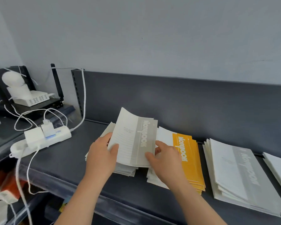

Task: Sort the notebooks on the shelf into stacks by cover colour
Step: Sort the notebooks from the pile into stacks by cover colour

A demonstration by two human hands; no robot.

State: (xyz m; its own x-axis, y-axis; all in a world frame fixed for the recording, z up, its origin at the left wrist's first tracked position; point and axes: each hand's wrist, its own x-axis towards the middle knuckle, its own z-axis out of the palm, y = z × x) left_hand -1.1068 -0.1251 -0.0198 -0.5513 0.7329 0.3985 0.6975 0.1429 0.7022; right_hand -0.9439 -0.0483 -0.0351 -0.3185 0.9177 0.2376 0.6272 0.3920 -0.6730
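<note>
We hold a grey notebook (133,140) up, just left of the yellow stack (190,159). Our left hand (102,153) pinches its left edge, our right hand (164,158) its bottom right corner. It looks thin, light and bendy, so gripping both sides should keep it flat.

A grey notebook (133,140) at centre frame shows a pale beige-grey cover ruled with thin grey lines, a darker grey band down one side and white lettering. Just right of it, the orange stack (191,161) pairs white covers with a bright orange-yellow band, again lettered white. Further right, the grey stack (234,174) repeats the pale cover and grey band; the white pile (279,168) at the right edge is plain. The shelf (63,159) is charcoal, the wall (152,38) pale blue-grey. At left, a white power strip (58,135) glows blue among white cables (84,98).
</note>
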